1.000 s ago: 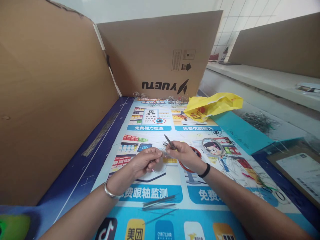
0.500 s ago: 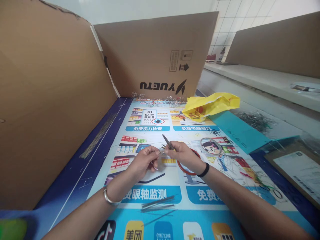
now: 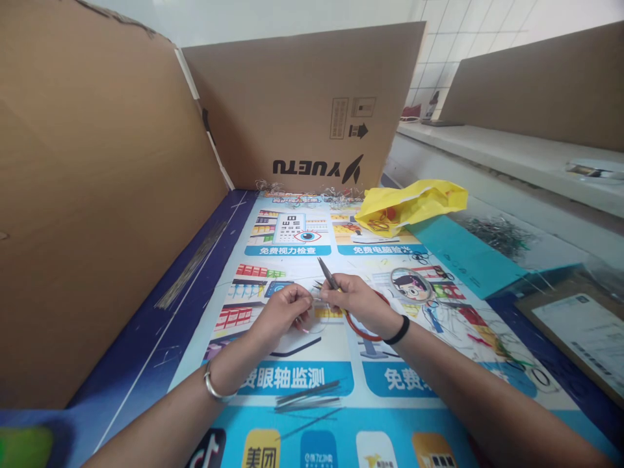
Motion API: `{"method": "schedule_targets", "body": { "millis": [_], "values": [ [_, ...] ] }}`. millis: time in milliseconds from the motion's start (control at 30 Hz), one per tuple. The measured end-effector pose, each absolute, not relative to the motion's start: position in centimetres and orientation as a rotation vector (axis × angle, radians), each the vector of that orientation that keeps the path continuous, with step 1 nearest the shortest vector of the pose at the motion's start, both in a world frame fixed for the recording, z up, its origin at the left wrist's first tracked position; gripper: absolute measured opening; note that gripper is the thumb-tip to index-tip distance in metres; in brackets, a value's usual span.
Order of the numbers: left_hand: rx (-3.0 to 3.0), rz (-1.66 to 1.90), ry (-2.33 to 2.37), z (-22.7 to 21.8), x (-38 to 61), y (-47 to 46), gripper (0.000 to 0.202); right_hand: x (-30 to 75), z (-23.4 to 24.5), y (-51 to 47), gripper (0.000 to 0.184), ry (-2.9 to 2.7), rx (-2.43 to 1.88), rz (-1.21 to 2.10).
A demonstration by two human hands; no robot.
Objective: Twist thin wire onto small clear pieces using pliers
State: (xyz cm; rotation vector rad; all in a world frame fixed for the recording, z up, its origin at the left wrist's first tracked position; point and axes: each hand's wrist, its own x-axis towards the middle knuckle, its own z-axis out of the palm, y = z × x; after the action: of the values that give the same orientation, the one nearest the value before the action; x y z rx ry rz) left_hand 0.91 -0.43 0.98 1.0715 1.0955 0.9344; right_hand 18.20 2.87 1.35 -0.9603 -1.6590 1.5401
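Over the middle of the printed sheet, my left hand (image 3: pixel 288 311) is closed in a pinch on a thin wire (image 3: pixel 325 329), which curves in a faint loop beneath the fingers. Close beside it, my right hand (image 3: pixel 358 302) grips scissors (image 3: pixel 327 272) with dark blades pointing up and away and orange-red handle loops below the palm. The right thumb and fingertips also meet near the wire by the left fingertips; exactly how they touch it is too small to tell. Straight dark wire pieces (image 3: pixel 308 398) lie on the sheet between my forearms.
Long thin wires (image 3: pixel 192 266) lie along the left edge. Cardboard panels (image 3: pixel 302 110) stand at the left and back. To the right are a yellow bag (image 3: pixel 414 205), a teal board (image 3: pixel 470 257), a wire heap (image 3: pixel 500 237), a round lens-like disc (image 3: pixel 412 286) and scattered loops.
The scissors have tilted slightly in my right hand. A thin wire loop shows more clearly below my fingers. Both hands stay in nearly the same place.
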Motion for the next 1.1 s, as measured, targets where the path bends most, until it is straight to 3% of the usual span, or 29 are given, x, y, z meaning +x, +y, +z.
{"method": "schedule_targets", "body": {
  "millis": [567, 1100],
  "values": [
    [1.221, 0.782, 1.015, 1.5, -0.4, 0.3, 0.026, 18.0, 1.7, 2.6, 0.013, -1.89, -0.943, 1.425],
    [1.209, 0.731, 1.005, 1.5, 0.2, 0.0, 0.019, 17.6, 1.1, 2.2, 0.011, -1.92, -0.944, 1.335]
  ]
}}
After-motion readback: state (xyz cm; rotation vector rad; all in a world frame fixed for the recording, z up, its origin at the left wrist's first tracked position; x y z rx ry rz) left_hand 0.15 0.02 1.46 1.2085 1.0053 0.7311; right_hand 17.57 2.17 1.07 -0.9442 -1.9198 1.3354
